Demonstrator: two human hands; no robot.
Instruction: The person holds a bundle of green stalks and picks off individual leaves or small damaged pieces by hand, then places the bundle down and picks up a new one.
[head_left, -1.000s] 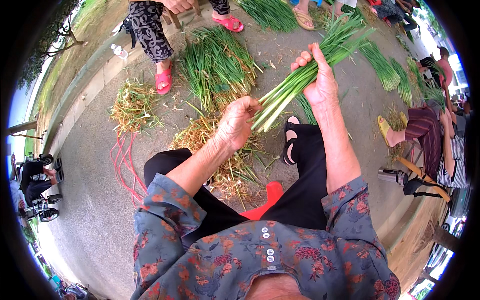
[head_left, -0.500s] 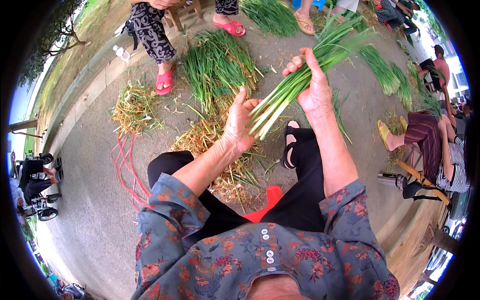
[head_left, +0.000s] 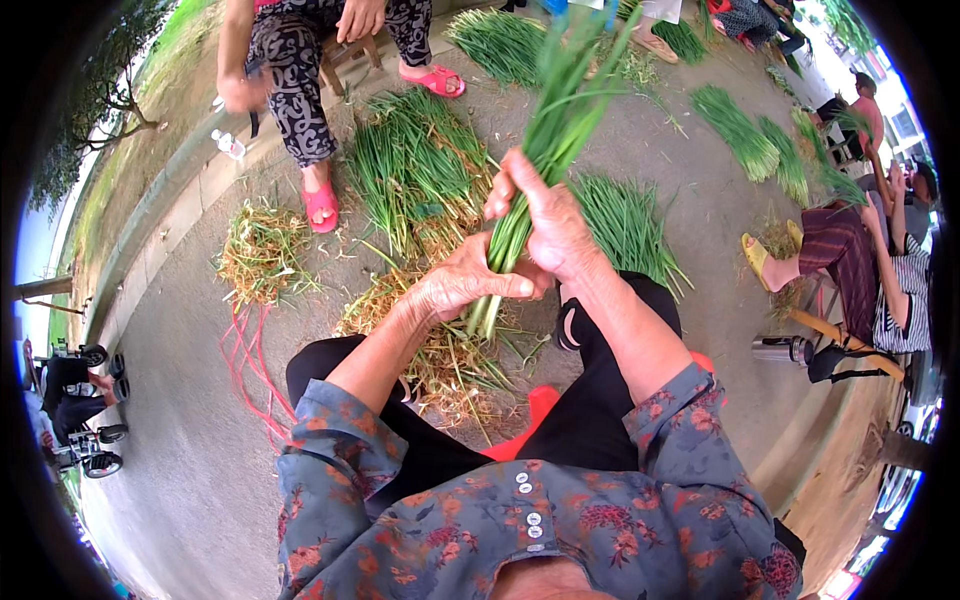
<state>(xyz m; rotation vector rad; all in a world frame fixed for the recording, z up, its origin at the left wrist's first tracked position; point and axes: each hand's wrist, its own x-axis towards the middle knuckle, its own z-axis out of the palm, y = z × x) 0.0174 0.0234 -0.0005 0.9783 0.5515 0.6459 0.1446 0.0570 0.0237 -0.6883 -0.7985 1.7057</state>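
Note:
Between my knees I hold a bunch of green chives (head_left: 563, 125), its pale stalk ends down and its leaves fanned out at the top. My right hand (head_left: 552, 222) is closed around the stalks at mid-length. Lower down, my left hand (head_left: 468, 283) wraps the bunch near the pale ends, thumb across the front; some of its fingers are hidden behind the stalks. A heap of untrimmed chives (head_left: 415, 165) with yellowed leaves lies ahead. Below it is a pile of dry yellow trimmings (head_left: 455, 365). Beside my right knee rests a layer of green chives (head_left: 625, 225).
Red strings (head_left: 250, 370) trail on the pavement at left, under another trimmings pile (head_left: 262, 250). A person in pink slippers (head_left: 320, 205) sits ahead. More chive bunches (head_left: 735, 130) lie at far right, near a person in yellow slippers (head_left: 755, 260). A metal flask (head_left: 782, 348) lies nearby.
The bunch has swung from a slant to nearly upright and come closer to me. My left hand has closed on its lower stalks. The chives beside my right knee now show more fully.

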